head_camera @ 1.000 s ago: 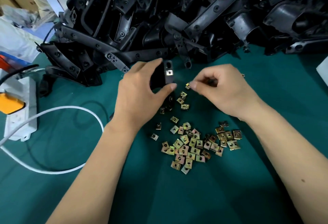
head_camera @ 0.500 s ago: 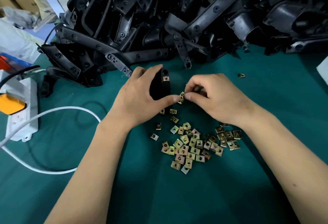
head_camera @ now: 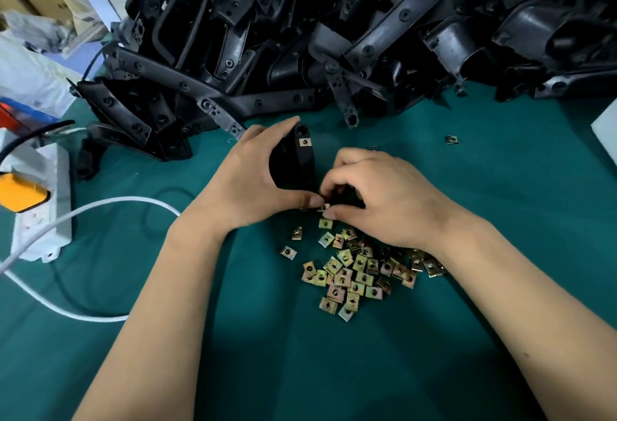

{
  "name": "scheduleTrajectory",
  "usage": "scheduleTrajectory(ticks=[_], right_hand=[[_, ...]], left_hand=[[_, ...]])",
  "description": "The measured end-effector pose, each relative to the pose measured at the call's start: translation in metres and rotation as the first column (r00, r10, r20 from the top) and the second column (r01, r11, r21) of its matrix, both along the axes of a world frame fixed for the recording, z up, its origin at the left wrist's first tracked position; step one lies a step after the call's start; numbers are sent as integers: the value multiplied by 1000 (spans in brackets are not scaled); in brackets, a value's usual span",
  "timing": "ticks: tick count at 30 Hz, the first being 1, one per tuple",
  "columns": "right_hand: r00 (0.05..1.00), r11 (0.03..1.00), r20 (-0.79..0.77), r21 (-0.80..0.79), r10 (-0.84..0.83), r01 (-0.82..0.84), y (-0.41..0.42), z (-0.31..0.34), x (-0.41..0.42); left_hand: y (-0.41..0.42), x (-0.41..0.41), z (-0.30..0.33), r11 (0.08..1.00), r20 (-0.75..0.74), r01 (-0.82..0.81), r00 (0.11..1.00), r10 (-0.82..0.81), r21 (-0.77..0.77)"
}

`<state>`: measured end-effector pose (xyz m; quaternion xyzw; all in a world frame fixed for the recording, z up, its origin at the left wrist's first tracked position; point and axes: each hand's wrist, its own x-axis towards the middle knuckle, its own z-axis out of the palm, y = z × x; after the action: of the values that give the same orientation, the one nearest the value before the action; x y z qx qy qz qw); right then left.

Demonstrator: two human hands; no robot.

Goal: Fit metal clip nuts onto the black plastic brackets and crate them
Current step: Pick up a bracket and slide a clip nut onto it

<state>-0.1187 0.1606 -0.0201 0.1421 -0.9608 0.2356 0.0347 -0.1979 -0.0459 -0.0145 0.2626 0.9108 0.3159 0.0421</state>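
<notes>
On the green table, a black bracket is gripped upright by the left hand; a clip nut is pinched against its near end by the right hand.

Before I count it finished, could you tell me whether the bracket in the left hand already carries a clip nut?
Yes, a clip nut sits on the top end of the bracket.
</notes>
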Motion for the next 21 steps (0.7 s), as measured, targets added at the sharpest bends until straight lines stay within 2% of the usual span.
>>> scheduleTrajectory(ticks=[4,6,9,12,14,16,21], right_hand=[[1000,1000,-6,-22,-16,16,0,-5,-2],[998,973,-2,-221,-68,66,0,-7,-3],[992,795,43,-596,-115,118,1,-7,-5],[989,624,95,-767,-117,147,3,-8,-5],[978,508,171,-836,-115,206,4,-9,-5],[968,435,225,-865,-110,250,3,-7,-6],[960,356,251,-892,-123,279,-2,-4,-5]], left_hand=[[0,2,2,998,-6,-18,1000,19,63],[-1,4,4,994,1,-18,1000,18,109],[2,6,7,986,-17,7,1000,-4,164],[6,9,7,981,-37,37,999,-31,188],[7,9,7,980,-43,42,998,-34,195],[8,9,8,978,-51,46,998,-37,202],[9,11,8,976,-78,71,995,-56,205]])
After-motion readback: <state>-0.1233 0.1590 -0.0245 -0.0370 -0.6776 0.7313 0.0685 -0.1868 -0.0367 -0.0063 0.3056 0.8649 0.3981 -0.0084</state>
